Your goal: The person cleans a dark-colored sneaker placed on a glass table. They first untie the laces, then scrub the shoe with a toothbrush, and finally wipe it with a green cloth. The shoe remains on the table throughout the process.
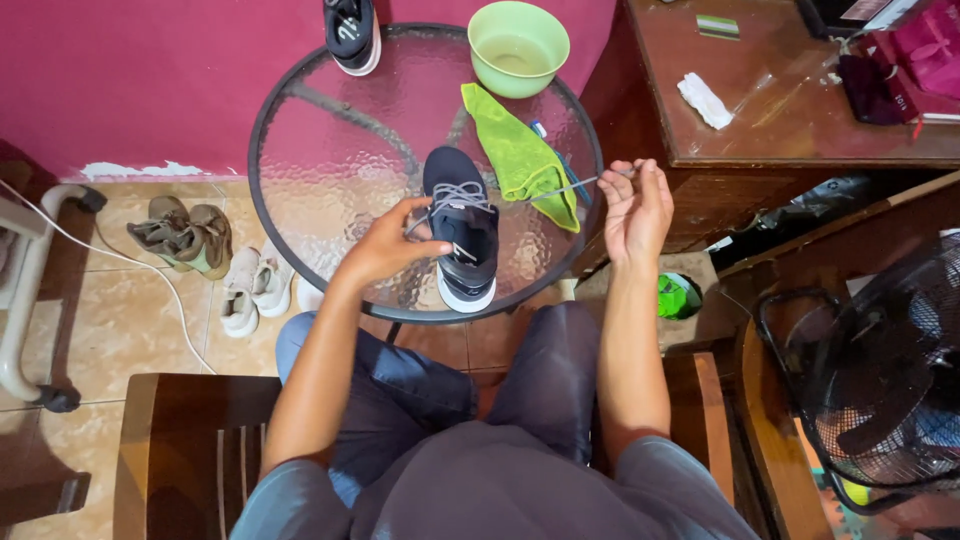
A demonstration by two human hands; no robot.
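A dark navy sneaker point(462, 228) with grey laces and a white sole stands on the round glass table point(330, 150) near its front edge. My left hand point(388, 245) rests against the shoe's left side and pinches one lace end. My right hand point(636, 208) is raised to the right of the table and holds the other grey lace end point(570, 185) pulled taut from the shoe. A green cloth point(518, 152) lies just right of the sneaker, and the taut lace crosses over it.
A second dark sneaker point(351, 32) and a light green bowl point(517, 46) sit at the table's far edge. Two pairs of shoes point(215, 260) lie on the tiled floor at left. A wooden desk point(790, 100) stands right, a black fan point(880, 370) lower right.
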